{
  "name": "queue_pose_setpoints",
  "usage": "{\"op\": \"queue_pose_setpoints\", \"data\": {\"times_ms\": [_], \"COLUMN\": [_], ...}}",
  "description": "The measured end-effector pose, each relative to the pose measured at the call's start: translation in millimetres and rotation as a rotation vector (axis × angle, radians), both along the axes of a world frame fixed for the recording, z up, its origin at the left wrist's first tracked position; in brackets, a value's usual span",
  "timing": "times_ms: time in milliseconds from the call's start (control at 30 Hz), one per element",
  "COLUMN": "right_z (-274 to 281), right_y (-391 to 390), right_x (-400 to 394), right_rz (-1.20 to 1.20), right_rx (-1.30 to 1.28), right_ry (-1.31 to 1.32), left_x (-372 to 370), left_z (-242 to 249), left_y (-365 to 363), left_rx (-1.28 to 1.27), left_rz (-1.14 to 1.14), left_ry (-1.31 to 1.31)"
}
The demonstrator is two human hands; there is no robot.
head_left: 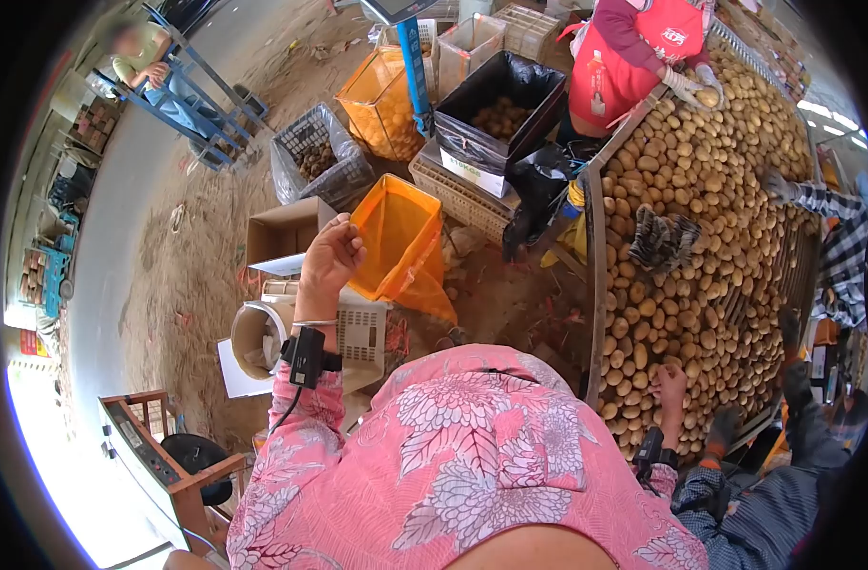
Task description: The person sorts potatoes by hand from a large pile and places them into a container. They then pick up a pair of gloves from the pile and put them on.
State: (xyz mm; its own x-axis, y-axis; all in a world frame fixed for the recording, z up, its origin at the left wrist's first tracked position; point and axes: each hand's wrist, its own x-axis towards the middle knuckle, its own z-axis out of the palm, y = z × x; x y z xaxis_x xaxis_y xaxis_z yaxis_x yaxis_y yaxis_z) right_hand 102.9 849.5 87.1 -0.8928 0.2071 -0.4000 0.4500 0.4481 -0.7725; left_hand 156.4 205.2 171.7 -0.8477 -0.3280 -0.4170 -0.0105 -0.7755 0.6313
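Note:
My left hand (334, 255) is raised beside the opening of an orange mesh bag (396, 233), its fingers curled in and no object showing in them. The bag is held open in a boxy shape, and I see no potatoes in it. Over on the right, my right hand (671, 385) is down at the near edge of a large heap of potatoes (676, 171). Its fingers are bent among the potatoes and seem closed around one, partly hidden. A dark patterned glove or cloth (663, 237) lies on the heap.
A wooden rail (595, 275) edges the heap. Left of it stand a black-lined crate (500, 104), a filled orange bag (381, 104), a grey crate (322, 152), a cardboard box (286, 233) and a white bucket (258, 337). Co-workers' gloved hands (695, 87) are over the heap.

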Motion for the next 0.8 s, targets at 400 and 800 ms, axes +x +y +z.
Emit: {"op": "queue_pose_setpoints", "data": {"times_ms": [400,800], "right_z": [-12,-11], "right_y": [11,7], "right_x": [-5,-1], "right_rz": [-0.006,-0.028], "right_rx": [-0.078,-0.035], "right_ry": [-0.063,0.0], "left_x": [-3,5], "left_z": [-6,-1], "left_y": [1,7], "left_rx": [0.041,0.051], "left_rz": [0.019,0.037], "left_ry": [0.004,-0.002]}}
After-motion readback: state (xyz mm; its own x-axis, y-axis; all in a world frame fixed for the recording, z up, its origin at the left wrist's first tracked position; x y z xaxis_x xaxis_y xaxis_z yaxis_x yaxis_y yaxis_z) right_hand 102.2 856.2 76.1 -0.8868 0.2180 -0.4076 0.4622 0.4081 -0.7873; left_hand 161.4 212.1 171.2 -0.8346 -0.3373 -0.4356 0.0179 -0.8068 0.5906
